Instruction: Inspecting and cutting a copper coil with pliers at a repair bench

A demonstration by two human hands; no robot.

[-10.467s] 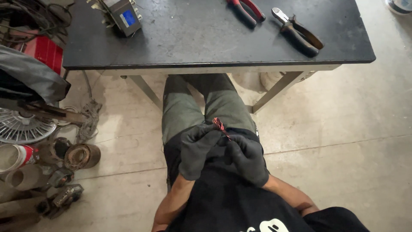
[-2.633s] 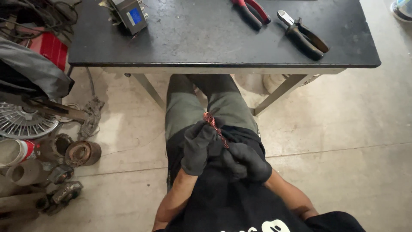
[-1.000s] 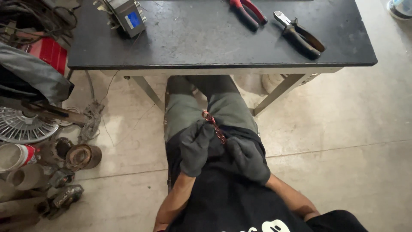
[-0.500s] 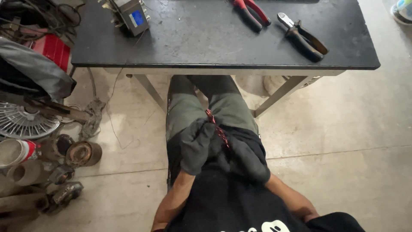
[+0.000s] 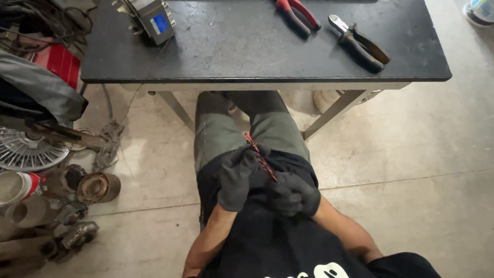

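Observation:
Both my hands wear dark gloves and meet over my lap. A short twisted red and dark wire [image 5: 259, 155] runs between them, slanting up to the left. My left hand [image 5: 235, 176] grips the wire near its upper end. My right hand [image 5: 292, 194] is closed around its lower end, close to my black shirt. My grey-green trousers show beneath, with my knees under the table.
A dark table [image 5: 247, 56] stands ahead with a small grey meter with a blue screen [image 5: 153, 19], red-handled pliers [image 5: 297, 14] and black-handled pliers [image 5: 358, 43]. Metal parts, a fan grille [image 5: 25, 150], cans and cables lie on the concrete floor at left.
My hands have stayed in my lap holding the wire; it has tilted and shifted slightly between my fingers. The view has moved a little.

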